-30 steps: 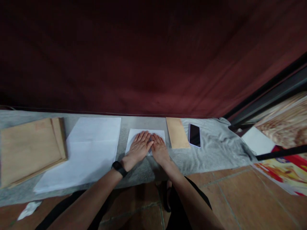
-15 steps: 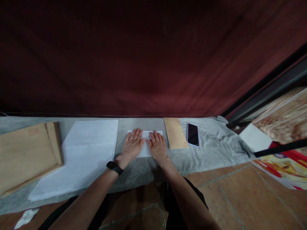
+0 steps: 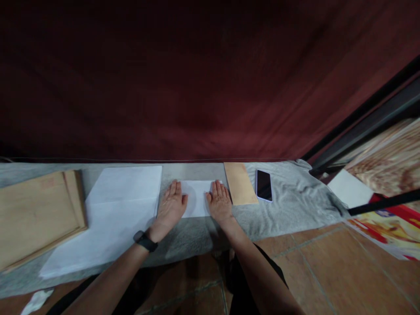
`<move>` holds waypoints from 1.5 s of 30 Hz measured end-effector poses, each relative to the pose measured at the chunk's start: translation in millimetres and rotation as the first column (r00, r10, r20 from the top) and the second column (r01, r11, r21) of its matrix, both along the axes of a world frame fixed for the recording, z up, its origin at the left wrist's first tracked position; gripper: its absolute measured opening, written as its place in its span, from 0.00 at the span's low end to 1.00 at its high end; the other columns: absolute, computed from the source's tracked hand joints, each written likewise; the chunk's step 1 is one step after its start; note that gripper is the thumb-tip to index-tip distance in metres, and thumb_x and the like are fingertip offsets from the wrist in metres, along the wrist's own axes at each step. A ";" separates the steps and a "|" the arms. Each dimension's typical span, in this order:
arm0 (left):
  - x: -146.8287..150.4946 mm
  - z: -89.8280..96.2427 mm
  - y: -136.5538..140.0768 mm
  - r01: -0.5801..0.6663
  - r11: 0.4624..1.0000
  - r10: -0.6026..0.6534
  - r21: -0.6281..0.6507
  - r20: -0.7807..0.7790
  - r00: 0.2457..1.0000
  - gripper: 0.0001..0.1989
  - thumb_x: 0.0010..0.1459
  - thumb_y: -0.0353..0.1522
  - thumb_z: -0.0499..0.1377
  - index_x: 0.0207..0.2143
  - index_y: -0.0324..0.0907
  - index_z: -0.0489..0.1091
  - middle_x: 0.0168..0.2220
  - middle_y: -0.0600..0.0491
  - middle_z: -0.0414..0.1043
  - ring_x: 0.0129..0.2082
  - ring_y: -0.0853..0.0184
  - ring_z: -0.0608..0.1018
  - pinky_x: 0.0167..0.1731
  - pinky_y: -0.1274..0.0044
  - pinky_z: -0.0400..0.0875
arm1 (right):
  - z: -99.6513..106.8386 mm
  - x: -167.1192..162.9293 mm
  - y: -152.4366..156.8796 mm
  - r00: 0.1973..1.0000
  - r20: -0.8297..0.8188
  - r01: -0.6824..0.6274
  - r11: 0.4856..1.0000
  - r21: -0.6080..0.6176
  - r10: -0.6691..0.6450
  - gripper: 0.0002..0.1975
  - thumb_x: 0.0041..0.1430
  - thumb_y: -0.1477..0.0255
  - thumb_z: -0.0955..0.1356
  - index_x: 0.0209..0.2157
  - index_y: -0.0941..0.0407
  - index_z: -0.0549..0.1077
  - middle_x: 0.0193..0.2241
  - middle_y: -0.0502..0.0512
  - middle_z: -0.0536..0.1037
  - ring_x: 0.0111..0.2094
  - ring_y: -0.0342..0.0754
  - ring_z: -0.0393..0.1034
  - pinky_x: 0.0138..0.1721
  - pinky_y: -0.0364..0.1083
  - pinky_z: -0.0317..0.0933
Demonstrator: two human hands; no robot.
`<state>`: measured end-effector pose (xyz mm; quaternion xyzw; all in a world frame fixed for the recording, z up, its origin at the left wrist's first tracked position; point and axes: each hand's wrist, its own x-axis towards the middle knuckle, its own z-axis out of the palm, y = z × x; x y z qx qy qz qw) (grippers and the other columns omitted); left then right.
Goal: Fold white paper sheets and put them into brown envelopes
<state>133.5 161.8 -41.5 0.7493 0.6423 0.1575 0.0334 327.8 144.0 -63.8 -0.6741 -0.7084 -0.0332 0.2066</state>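
Our left hand [image 3: 172, 203] and right hand [image 3: 220, 203] lie palm down at opposite ends of the small white paper [image 3: 197, 199], fingers stretched out, thumbs turned inward, neither gripping anything. The paper sits between them on the grey cloth [image 3: 282, 218] that covers the bench, its middle bare; we cannot tell how many layers it has.

As we judge it, the soft, rumpled cloth is the main risk: if we press harder on one side, the paper could skid or turn askew, and a crease pressed over a wrinkle could come out crooked. Uneven pressure might also let a loose edge lift, if there is one.

Room at the sides is tight. A brown envelope [image 3: 241, 183] lies just beside our right hand, so a wide outward sweep could knock it towards the phone [image 3: 264, 185] next to it. On the other side, the large white sheets [image 3: 121, 205] come right up to our left hand, and our wrist with its black band [image 3: 145, 241] could drag their edge. Farther left, a stack of brown envelopes [image 3: 36, 214] overlaps those sheets; a dark red curtain [image 3: 197, 87] closes off the far side.
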 end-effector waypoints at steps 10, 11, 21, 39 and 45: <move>-23.9 16.7 -5.7 -0.042 0.993 0.057 -0.109 0.141 0.988 0.30 0.61 0.36 0.54 0.63 0.31 0.60 0.52 0.36 0.73 0.51 0.52 0.77 0.53 0.65 0.71 | 0.7 -2.0 -2.2 1.000 -0.005 0.013 1.000 0.004 -0.013 0.28 0.72 0.63 0.58 0.67 0.66 0.59 0.66 0.71 0.60 0.67 0.60 0.55 0.65 0.60 0.52; -24.8 18.7 -5.6 -0.047 0.990 0.069 -0.136 0.159 0.985 0.30 0.61 0.36 0.54 0.64 0.32 0.59 0.50 0.37 0.73 0.48 0.54 0.78 0.50 0.66 0.72 | 0.2 -2.2 -2.0 1.000 -0.003 0.016 1.000 0.009 -0.016 0.28 0.72 0.63 0.58 0.66 0.66 0.59 0.66 0.71 0.60 0.67 0.60 0.55 0.65 0.60 0.52; -30.5 23.9 0.1 -0.079 0.938 0.189 -0.337 0.306 0.933 0.35 0.60 0.32 0.55 0.69 0.40 0.50 0.34 0.52 0.78 0.32 0.63 0.80 0.34 0.74 0.71 | 7.2 -7.2 -6.2 1.000 0.013 0.007 1.000 -0.022 -0.006 0.29 0.72 0.64 0.58 0.67 0.66 0.57 0.67 0.70 0.58 0.68 0.59 0.52 0.66 0.60 0.50; -34.7 20.3 -1.1 -0.021 0.930 0.217 -0.366 0.505 0.835 0.39 0.54 0.30 0.57 0.68 0.40 0.53 0.24 0.59 0.71 0.24 0.65 0.75 0.28 0.76 0.67 | 8.2 -11.4 -23.8 0.991 0.029 -0.125 0.990 -0.066 0.127 0.28 0.72 0.61 0.59 0.68 0.59 0.57 0.68 0.62 0.58 0.69 0.56 0.52 0.67 0.57 0.48; -37.0 38.8 -4.0 0.154 0.904 0.323 -0.399 0.872 0.367 0.43 0.50 0.36 0.63 0.67 0.41 0.54 0.27 0.59 0.71 0.24 0.68 0.75 0.25 0.78 0.67 | 27.3 0.5 -22.4 0.998 -0.006 -0.067 0.991 -0.118 0.067 0.28 0.73 0.63 0.58 0.67 0.64 0.59 0.68 0.67 0.58 0.69 0.57 0.52 0.67 0.59 0.48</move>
